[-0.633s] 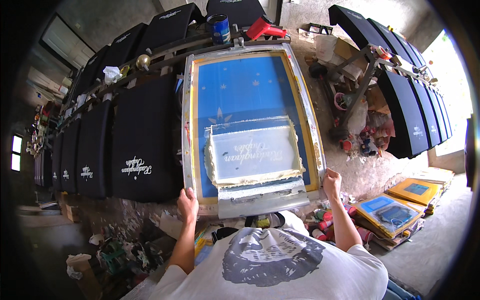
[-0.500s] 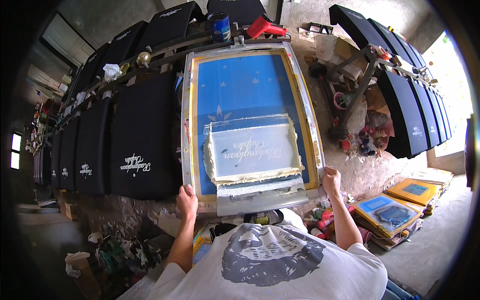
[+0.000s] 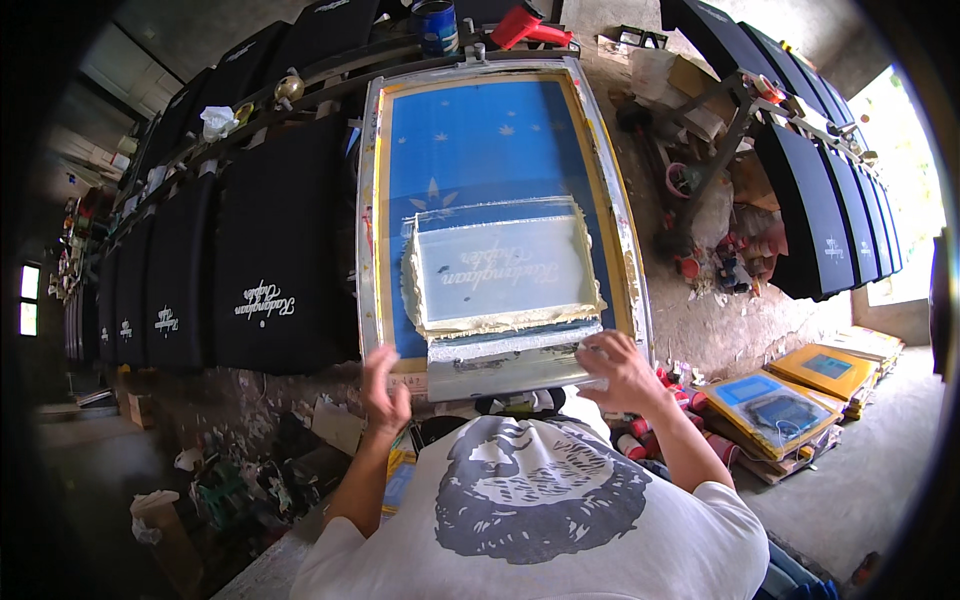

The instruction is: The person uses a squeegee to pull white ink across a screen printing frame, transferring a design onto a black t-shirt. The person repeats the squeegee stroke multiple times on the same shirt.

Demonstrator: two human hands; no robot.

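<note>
A large screen-printing frame (image 3: pixel 372 200) with a metal rim and blue mesh lies flat in front of me, with a pale taped rectangle bearing white script in its middle. A wide squeegee (image 3: pixel 510 360) rests across the near end of the frame. My right hand (image 3: pixel 617 368) grips the right end of the squeegee. My left hand (image 3: pixel 383 385) is at the frame's near left corner, fingers apart, next to the squeegee's left end.
Black printed shirts on boards (image 3: pixel 270 250) run along a long rail to the left; more hang on a rack (image 3: pixel 830 210) at the right. A paint can (image 3: pixel 438 25) and red heat gun (image 3: pixel 530 22) sit beyond the frame. Stacked yellow screens (image 3: pixel 780 410) lie on the floor right.
My right hand has moved in from the frame's right corner onto the squeegee. My left hand has shifted right along the near edge.
</note>
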